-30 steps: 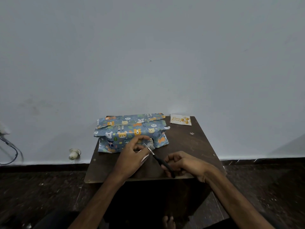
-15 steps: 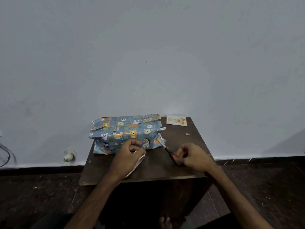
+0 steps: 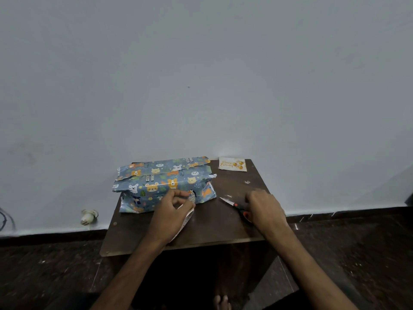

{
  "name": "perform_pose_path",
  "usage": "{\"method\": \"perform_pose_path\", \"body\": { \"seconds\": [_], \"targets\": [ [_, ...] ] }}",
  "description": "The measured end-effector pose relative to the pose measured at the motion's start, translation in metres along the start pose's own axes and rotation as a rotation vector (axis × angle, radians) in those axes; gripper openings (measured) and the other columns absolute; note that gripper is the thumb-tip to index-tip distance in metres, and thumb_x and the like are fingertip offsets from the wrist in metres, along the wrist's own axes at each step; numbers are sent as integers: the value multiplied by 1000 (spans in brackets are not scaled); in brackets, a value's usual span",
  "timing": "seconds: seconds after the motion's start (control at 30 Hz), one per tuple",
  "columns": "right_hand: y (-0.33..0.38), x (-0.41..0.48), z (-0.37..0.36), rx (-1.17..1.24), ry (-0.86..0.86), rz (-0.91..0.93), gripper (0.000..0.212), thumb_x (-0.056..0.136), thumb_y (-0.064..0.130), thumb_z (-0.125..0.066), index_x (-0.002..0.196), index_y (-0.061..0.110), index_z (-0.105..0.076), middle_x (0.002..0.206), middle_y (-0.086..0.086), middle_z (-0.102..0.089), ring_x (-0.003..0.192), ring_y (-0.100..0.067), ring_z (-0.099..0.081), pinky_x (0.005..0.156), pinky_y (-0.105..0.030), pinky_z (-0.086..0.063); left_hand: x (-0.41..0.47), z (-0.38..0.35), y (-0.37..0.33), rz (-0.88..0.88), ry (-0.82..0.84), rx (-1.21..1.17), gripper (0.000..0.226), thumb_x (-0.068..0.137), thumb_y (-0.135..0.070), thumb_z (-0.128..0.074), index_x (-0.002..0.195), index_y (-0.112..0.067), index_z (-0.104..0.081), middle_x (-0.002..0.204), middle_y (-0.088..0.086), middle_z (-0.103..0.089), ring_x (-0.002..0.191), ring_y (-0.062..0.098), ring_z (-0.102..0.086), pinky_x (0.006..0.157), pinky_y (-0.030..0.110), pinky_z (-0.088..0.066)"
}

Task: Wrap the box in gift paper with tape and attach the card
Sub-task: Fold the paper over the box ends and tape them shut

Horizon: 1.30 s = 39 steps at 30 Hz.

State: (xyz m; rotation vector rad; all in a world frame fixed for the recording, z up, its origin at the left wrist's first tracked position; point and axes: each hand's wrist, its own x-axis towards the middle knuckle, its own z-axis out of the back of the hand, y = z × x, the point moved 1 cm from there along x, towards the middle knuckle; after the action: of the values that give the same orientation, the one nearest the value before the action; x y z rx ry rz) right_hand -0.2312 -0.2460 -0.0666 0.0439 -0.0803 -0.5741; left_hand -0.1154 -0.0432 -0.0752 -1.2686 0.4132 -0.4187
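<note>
Orange-handled scissors (image 3: 234, 205), gripped in the right hand (image 3: 264, 208), have swung from the box (image 3: 161, 180) to the desk (image 3: 212, 229); the left hand (image 3: 172, 209) fingers (image 3: 180, 193) curl round the tape (image 3: 187, 217), ready for sticking.

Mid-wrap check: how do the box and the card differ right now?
The box is bulky and covered in blue animal-print paper; the card is small, flat and white. The left hand is at the box's front; the card lies untouched at the far right corner. Both sit on the table.
</note>
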Motion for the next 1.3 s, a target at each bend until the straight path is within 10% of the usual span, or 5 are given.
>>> {"method": "perform_pose_path", "body": {
  "seconds": [0.27,0.63,0.8,1.07,1.3],
  "targets": [
    [67,-12,-18,1296,155,194,15,91,18,-72,103,11,-74,91,-13,-75,77,-17,-68,64,-27,-56,0,-5,-3,-38,-44,-48,12,93,-14,-65,103,-20,-61,92,3,-74,90,21,-71,85,40,-53],
    [70,-2,-22,1307,77,182,4,89,10,-71,91,7,-74,85,-10,-74,79,-19,-67,80,-35,-57,-1,-4,-5,-47,22,-94,19,94,-15,-66,112,-17,-59,93,5,-74,89,20,-71,82,33,-53],
    [76,-3,-21,1339,128,168,9,94,5,-63,89,8,-69,68,6,-65,65,-5,-58,64,-19,-47,-1,-2,-4,-39,37,-146,20,96,-12,-63,114,-18,-58,93,6,-75,88,21,-72,85,38,-54],
    [75,1,-21,1410,49,152,11,98,0,-53,92,-2,-62,78,-10,-65,66,-20,-61,77,-45,-54,-3,1,-9,-79,39,-147,14,96,-9,-60,108,-17,-59,93,6,-74,84,19,-71,82,38,-54],
    [81,-11,-17,919,-473,563,8,94,3,-62,98,7,-67,96,-1,-64,88,-16,-63,75,-35,-53,-2,2,-12,90,-18,-618,11,98,-6,-52,102,-8,-63,82,6,-70,76,18,-69,75,37,-59]
  ]
}}
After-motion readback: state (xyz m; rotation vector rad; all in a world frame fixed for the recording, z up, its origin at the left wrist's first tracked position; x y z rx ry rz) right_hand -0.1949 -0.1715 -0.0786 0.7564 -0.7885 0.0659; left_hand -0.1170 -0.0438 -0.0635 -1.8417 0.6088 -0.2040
